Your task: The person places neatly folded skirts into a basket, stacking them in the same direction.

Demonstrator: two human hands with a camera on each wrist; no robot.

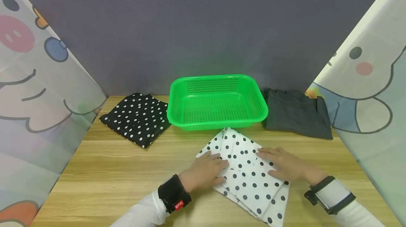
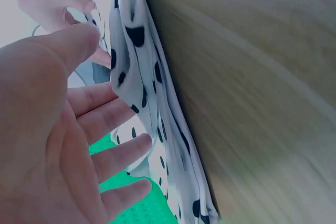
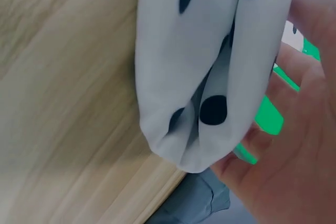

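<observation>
A folded white cloth with black dots (image 1: 244, 177) lies at a slant on the table, just in front of the green basket. My left hand (image 1: 206, 170) rests on its left edge with the fingers spread. On the cloth's right side lies my right hand (image 1: 282, 163), its fingertips touching the top layer. In the left wrist view the fingers (image 2: 113, 163) are extended against the layered cloth (image 2: 157, 108). The right wrist view shows the rounded folded edge of the cloth (image 3: 210, 77) beside the right hand (image 3: 294, 145); some fingertips are hidden behind it.
The green plastic basket (image 1: 217, 125) stands at the back of the wooden table (image 1: 120, 177). Left of it lies a black cloth with white dots (image 1: 137, 117), folded. A folded dark grey cloth (image 1: 295, 114) lies to its right. A grey panel (image 1: 203, 26) rises behind.
</observation>
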